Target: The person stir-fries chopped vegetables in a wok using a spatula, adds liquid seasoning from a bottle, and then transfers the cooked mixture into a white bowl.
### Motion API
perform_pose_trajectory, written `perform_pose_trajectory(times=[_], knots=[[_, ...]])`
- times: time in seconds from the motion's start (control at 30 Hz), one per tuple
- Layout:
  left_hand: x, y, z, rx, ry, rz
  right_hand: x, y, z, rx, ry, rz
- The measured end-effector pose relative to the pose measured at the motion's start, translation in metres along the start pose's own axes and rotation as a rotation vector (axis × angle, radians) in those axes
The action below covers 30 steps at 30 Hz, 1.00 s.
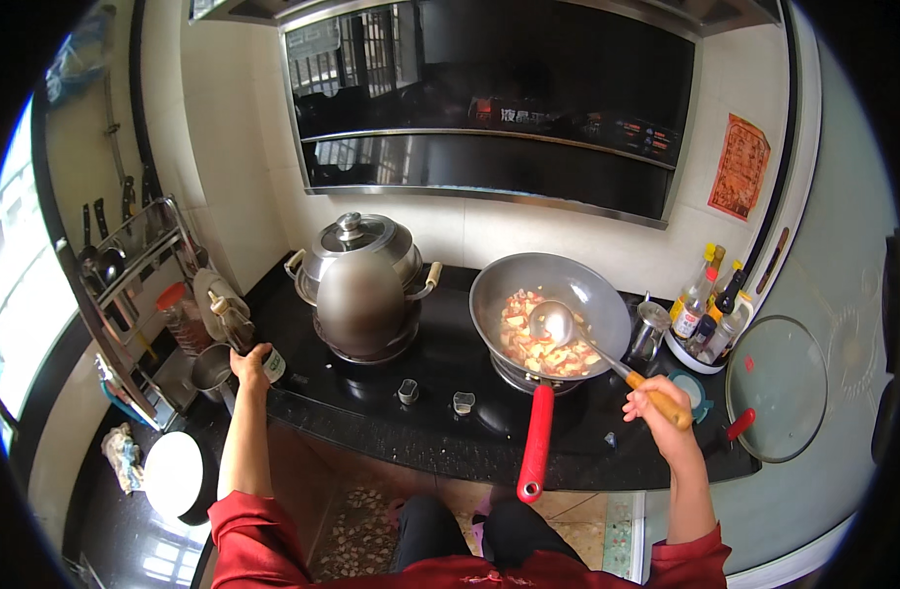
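Observation:
My left hand [252, 367] is wrapped around a glass bottle [238, 331] with dark contents and a pale label, at the left end of the black counter. Whether its base rests on the counter cannot be told. My right hand [663, 412] grips the wooden handle of a metal ladle [551, 324]. The ladle's bowl lies among chopped pale and reddish food [527, 342] in a grey wok [597, 309]. This wok sits on the right burner, its red handle [536, 442] pointing towards me.
A lidded steel pot [413, 254], partly covered by a blurred patch, stands on the left burner. Right of the wok are a steel jug [650, 327], several seasoning bottles [689, 316] and a glass lid [777, 390]. A small saucepan [212, 372] and white plate [173, 475] are at left.

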<state>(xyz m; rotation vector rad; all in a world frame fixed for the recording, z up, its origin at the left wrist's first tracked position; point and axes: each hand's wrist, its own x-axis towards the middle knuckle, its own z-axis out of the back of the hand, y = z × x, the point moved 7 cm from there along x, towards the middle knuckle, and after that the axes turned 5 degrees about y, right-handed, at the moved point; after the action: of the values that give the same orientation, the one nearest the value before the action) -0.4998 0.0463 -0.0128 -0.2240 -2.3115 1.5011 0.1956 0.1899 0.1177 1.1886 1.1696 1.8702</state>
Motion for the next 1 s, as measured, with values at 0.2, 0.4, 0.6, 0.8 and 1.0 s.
perform_pose_trajectory(times=[0.2,0.4,0.6,0.8,1.0], knots=[[-0.085,-0.043,-0.015,0.007,0.221,0.001,-0.045,0.077,-0.010,-0.507,0.164,0.393],[-0.170,-0.067,-0.057,-0.027,0.430,0.078,-0.041,0.057,-0.004,-0.392,0.208,0.351],[-0.236,-0.092,-0.142,0.091,0.700,0.113,-0.025,0.018,0.005,-0.557,0.076,0.429],[-0.262,-0.089,-0.206,0.193,0.834,0.210,-0.039,0.004,0.013,-0.500,0.024,0.371],[-0.262,-0.077,-0.263,0.426,0.965,0.151,-0.054,-0.013,0.027,-0.432,-0.107,0.364]])
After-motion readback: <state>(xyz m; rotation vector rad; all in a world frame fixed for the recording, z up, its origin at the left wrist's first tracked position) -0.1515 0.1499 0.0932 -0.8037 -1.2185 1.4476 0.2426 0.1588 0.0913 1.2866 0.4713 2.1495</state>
